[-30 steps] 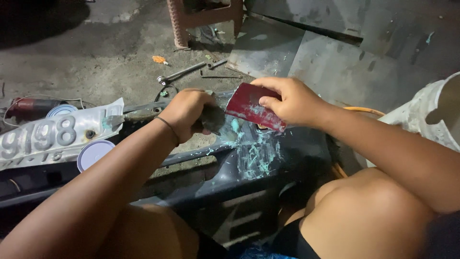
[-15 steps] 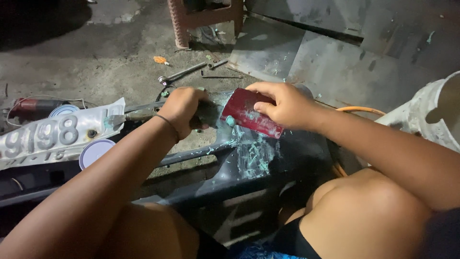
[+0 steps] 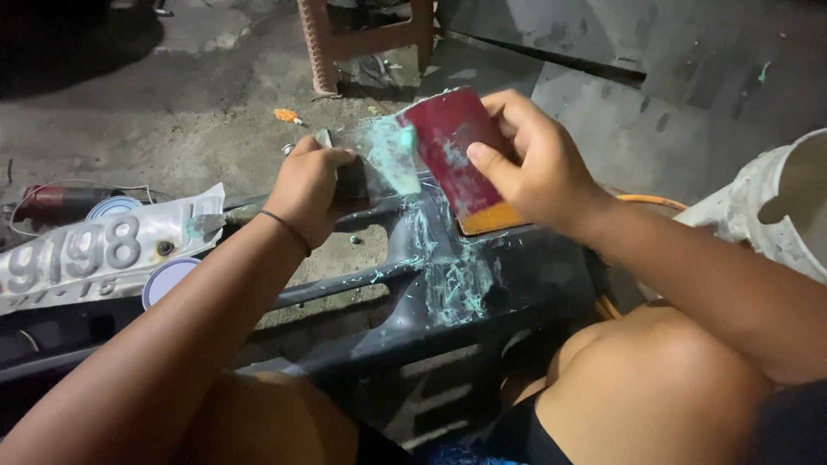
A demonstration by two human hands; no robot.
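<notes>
My right hand holds a dark red flat spreader card with an orange lower edge, tilted up above a dark plastic vehicle panel. My left hand grips a small dark putty blade whose tip carries pale green filler, and the blade meets the card's left edge. Green filler smears streak the panel just below both hands.
A white number plate lies at the left with two round tin lids near it. A red plastic stool stands at the back on the concrete floor. A white bucket sits at the right, an orange hose beside it.
My right hand has lifted the red card off the panel and tilted it upright. The left hand has brought the filler-loaded blade up against it.
</notes>
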